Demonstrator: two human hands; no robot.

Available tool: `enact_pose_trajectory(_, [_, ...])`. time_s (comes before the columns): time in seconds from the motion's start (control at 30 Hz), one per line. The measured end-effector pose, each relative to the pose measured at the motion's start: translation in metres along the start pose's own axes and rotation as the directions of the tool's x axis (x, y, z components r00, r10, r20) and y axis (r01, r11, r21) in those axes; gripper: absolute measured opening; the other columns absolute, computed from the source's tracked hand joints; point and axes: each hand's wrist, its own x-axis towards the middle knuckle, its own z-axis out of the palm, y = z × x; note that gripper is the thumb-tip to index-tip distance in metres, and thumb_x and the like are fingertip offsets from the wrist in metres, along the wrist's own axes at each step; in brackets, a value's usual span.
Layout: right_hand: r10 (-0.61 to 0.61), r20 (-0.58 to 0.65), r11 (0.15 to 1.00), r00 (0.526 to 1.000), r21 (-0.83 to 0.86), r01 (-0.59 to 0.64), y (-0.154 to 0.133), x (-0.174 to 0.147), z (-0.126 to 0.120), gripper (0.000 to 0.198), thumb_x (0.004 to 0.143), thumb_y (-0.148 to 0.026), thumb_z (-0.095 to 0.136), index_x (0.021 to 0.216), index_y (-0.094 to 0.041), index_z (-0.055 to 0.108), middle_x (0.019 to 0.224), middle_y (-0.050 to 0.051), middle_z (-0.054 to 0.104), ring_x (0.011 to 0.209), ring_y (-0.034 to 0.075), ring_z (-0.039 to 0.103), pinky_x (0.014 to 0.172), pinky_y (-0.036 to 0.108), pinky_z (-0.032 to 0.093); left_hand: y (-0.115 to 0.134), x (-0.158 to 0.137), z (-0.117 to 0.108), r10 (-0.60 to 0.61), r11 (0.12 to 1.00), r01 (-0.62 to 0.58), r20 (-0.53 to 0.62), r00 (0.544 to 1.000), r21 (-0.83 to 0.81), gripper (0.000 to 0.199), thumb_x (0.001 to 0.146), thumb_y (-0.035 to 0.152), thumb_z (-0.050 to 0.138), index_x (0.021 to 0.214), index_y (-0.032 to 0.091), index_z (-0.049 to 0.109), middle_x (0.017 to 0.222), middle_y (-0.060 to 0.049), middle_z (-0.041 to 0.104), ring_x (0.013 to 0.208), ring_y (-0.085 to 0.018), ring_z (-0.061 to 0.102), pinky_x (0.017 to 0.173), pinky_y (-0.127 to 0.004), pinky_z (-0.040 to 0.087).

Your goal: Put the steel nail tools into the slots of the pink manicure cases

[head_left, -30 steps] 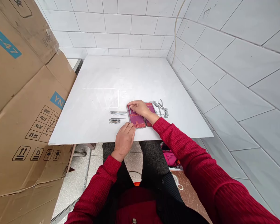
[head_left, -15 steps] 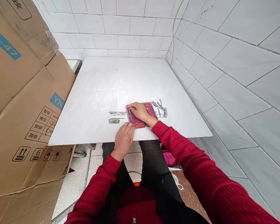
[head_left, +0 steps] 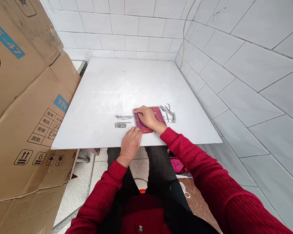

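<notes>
An open manicure case (head_left: pixel 146 129) with a red and purple lining lies near the front edge of the white table. My left hand (head_left: pixel 130 143) holds the case by its near left corner, fingers bent together. Over the left half of the case is my right hand (head_left: pixel 146 116), its thumb and fingers pinched near the far left edge. Whatever is between those fingertips is too small to make out. Left of the case lie slim metal tools (head_left: pixel 123 117) and a nail clipper (head_left: pixel 120 125). Small scissors (head_left: pixel 169 120) and metal nippers (head_left: pixel 168 109) rest to its right.
A large cardboard box (head_left: pixel 34 107) stands along the left side of the white table (head_left: pixel 146 78). Tiled walls border the table at the back and right, with a cable (head_left: pixel 184 32) hanging in the corner. A pink item (head_left: pixel 177 165) is below the table.
The view has shifted slightly. Both hands stay at the case in nearly the same pose, the right fingertips still at its far left part.
</notes>
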Motion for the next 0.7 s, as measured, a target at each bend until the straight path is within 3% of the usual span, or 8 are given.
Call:
enact_pose_trajectory(0.23, [-0.052,-0.139,0.983,0.989,0.170,0.075,0.003,0.009,-0.016,0.027,0.090,-0.010,0.053,0.098,-0.018,0.078,0.105,0.007,0.072,0.097,0.021,0.064,0.091,0.035,0.050,0.001,0.001,-0.001,-0.004,1.000,0.004,0.012,1.000,0.004,0.020,0.103,0.016,0.050,0.113,0.015,0.066,0.123,-0.011,0.070,0.118,-0.025,0.063,0.101,-0.043,0.056])
enact_pose_trajectory(0.7, [-0.095,0.000,0.989,0.996,0.115,0.094,-0.002,0.006,0.000,0.018,0.091,-0.012,0.060,0.092,-0.017,0.078,0.104,0.007,0.074,0.094,0.019,0.066,0.086,0.031,0.049,0.002,-0.002,0.000,-0.022,1.000,0.022,0.002,1.000,-0.016,0.020,0.103,0.016,0.049,0.113,0.016,0.066,0.123,-0.010,0.070,0.121,-0.025,0.062,0.103,-0.043,0.055])
